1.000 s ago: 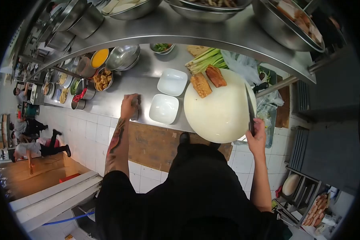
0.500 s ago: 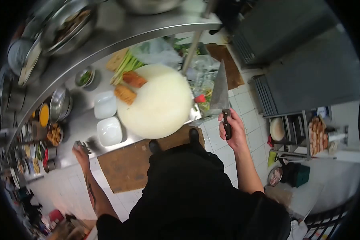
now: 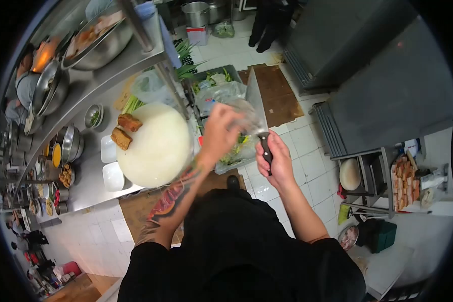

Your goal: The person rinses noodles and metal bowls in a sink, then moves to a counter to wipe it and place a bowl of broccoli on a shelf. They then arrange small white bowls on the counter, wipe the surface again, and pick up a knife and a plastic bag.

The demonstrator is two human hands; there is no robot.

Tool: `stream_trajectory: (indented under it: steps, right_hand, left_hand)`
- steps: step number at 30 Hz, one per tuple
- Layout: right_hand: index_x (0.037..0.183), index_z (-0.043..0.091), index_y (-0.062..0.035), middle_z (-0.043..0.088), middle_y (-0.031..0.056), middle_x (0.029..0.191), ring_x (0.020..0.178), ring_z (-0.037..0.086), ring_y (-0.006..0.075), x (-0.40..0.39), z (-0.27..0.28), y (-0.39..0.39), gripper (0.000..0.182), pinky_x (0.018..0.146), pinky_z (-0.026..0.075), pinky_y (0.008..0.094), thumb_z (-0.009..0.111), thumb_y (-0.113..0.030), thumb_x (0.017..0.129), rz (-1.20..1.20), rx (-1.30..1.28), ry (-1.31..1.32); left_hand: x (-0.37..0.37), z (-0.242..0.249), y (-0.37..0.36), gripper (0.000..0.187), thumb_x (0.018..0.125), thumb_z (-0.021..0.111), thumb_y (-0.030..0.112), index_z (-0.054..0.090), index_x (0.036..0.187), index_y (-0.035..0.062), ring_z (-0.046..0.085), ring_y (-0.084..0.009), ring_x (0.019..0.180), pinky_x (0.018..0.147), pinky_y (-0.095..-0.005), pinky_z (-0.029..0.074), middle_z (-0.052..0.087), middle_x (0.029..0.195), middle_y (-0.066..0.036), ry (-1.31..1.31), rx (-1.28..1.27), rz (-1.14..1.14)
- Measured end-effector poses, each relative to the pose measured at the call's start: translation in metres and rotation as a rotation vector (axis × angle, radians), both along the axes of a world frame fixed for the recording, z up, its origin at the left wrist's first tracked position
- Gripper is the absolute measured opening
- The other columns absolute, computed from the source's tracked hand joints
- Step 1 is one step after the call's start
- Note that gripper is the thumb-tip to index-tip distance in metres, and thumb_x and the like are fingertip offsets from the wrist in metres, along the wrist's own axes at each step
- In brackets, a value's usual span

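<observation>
My right hand (image 3: 278, 158) is wrapped round the dark riveted handle of a big kitchen knife (image 3: 256, 95), its broad blade pointing up and away from me. My left hand (image 3: 220, 130), smeared by motion, is at the left side of the blade. In it is a grey, crumpled, cloth-like piece (image 3: 247, 115), blurred and seemingly against the lower blade. To the left lies a round white cutting board (image 3: 158, 146). Two browned, crisp-looking chunks of food, one (image 3: 129, 122) behind the other (image 3: 121, 139), rest at its left edge.
Two square white dishes (image 3: 114, 176) stand left of the board on the steel counter (image 3: 88, 181). A steel shelf (image 3: 110, 65) with bowls overhangs it. Beyond my hands sits a bin of greens (image 3: 206, 83). Another person's legs (image 3: 269, 25) show at the back; grey cabinets (image 3: 387, 95) stand right.
My left hand has swung from above the counter at far left across to the knife, bringing the grey piece. The knife has shifted slightly left. My view has turned, so the board appears further left.
</observation>
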State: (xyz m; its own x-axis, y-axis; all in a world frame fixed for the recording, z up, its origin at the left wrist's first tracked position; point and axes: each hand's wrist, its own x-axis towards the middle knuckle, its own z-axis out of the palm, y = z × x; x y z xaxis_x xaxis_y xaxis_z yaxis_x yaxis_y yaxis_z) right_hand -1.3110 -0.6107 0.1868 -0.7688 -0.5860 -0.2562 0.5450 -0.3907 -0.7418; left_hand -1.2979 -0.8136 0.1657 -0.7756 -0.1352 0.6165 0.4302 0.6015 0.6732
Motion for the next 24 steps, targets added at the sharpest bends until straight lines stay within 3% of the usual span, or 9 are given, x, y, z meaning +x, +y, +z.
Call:
stream_trajectory:
  steps: [2, 6, 9, 13, 15, 17, 19, 21, 24]
  right_hand:
    - [0.139, 0.035, -0.0063, 0.052, 0.0051, 0.081, 0.046, 0.038, 0.0074, -0.008, 0.000, 0.029, 0.042, 0.035, 0.029, 0.0211, 0.043, -0.031, 0.106, -0.020, 0.093, -0.013]
    - [0.143, 0.031, -0.0072, 0.051, 0.0049, 0.080, 0.046, 0.036, 0.0073, -0.012, -0.006, 0.044, 0.045, 0.035, 0.029, 0.0218, 0.041, -0.030, 0.106, -0.005, 0.064, -0.089]
    - [0.135, 0.038, -0.0069, 0.050, 0.0050, 0.081, 0.045, 0.035, 0.0060, -0.013, 0.007, 0.042, 0.037, 0.033, 0.029, 0.0197, 0.039, -0.029, 0.107, -0.052, 0.001, -0.127]
    - [0.138, 0.040, -0.0053, 0.050, 0.0048, 0.080, 0.045, 0.034, 0.0057, -0.017, 0.003, 0.080, 0.039, 0.033, 0.029, 0.0198, 0.037, -0.028, 0.107, 0.083, 0.088, -0.144]
    - [0.139, 0.040, -0.0047, 0.050, 0.0047, 0.080, 0.045, 0.034, 0.0056, -0.023, 0.003, 0.089, 0.040, 0.033, 0.029, 0.0197, 0.037, -0.028, 0.107, 0.063, 0.131, -0.125]
    - [0.139, 0.040, -0.0048, 0.050, 0.0046, 0.080, 0.045, 0.034, 0.0054, -0.030, 0.004, 0.089, 0.041, 0.034, 0.029, 0.0197, 0.037, -0.029, 0.107, 0.038, 0.140, -0.090]
    - [0.136, 0.040, -0.0049, 0.049, 0.0046, 0.080, 0.045, 0.034, 0.0055, -0.031, 0.012, 0.077, 0.039, 0.034, 0.029, 0.0199, 0.037, -0.030, 0.107, 0.041, 0.073, -0.081]
    - [0.136, 0.036, -0.0062, 0.050, 0.0051, 0.080, 0.045, 0.036, 0.0060, -0.030, 0.016, 0.070, 0.038, 0.034, 0.029, 0.0204, 0.039, -0.030, 0.107, -0.030, -0.027, -0.134]
    - [0.133, 0.036, -0.0055, 0.050, 0.0055, 0.080, 0.045, 0.037, 0.0065, -0.032, 0.011, 0.085, 0.037, 0.034, 0.031, 0.0210, 0.039, -0.031, 0.107, -0.069, 0.017, -0.070]
  left_hand:
    - [-0.018, -0.001, -0.013, 0.029, 0.072, 0.076, 0.003, 0.069, 0.100, 0.0043, 0.058, -0.0314, 0.094, 0.081, -0.0364, 0.049, 0.057, 0.103, -0.014, -0.221, 0.132, 0.273]
    - [-0.019, 0.033, 0.050, 0.024, 0.075, 0.074, 0.004, 0.068, 0.098, 0.0062, 0.059, -0.0332, 0.091, 0.078, -0.0369, 0.050, 0.056, 0.098, -0.014, -0.008, 0.001, -0.114]
    - [-0.063, 0.015, 0.055, 0.020, 0.078, 0.072, 0.006, 0.069, 0.097, 0.0034, 0.058, -0.0307, 0.094, 0.079, -0.0361, 0.048, 0.056, 0.098, -0.014, -0.109, 0.022, -0.066]
    - [-0.120, 0.016, 0.005, 0.020, 0.078, 0.073, 0.009, 0.068, 0.097, 0.0057, 0.060, -0.0317, 0.085, 0.073, -0.0363, 0.050, 0.058, 0.096, -0.014, 0.011, -0.230, 0.182]
    - [-0.109, 0.056, 0.010, 0.021, 0.077, 0.075, 0.009, 0.069, 0.096, 0.0028, 0.058, -0.0306, 0.086, 0.077, -0.0350, 0.048, 0.057, 0.096, -0.015, -0.051, 0.032, 0.178]
    - [-0.081, 0.060, 0.040, 0.021, 0.078, 0.076, 0.010, 0.069, 0.097, 0.0022, 0.059, -0.0294, 0.089, 0.078, -0.0346, 0.048, 0.058, 0.096, -0.014, -0.082, 0.054, 0.097]
    - [-0.062, 0.046, 0.069, 0.020, 0.080, 0.075, 0.010, 0.069, 0.096, 0.0012, 0.060, -0.0272, 0.089, 0.078, -0.0337, 0.048, 0.058, 0.095, -0.013, -0.071, -0.127, -0.173]
    - [-0.067, 0.013, 0.063, 0.018, 0.081, 0.075, 0.010, 0.068, 0.095, 0.0010, 0.059, -0.0259, 0.087, 0.077, -0.0338, 0.048, 0.058, 0.096, -0.012, -0.041, -0.058, -0.134]
    - [-0.082, -0.010, 0.016, 0.018, 0.080, 0.075, 0.010, 0.068, 0.095, 0.0032, 0.060, -0.0257, 0.086, 0.074, -0.0337, 0.048, 0.060, 0.098, -0.012, -0.103, 0.040, 0.244]
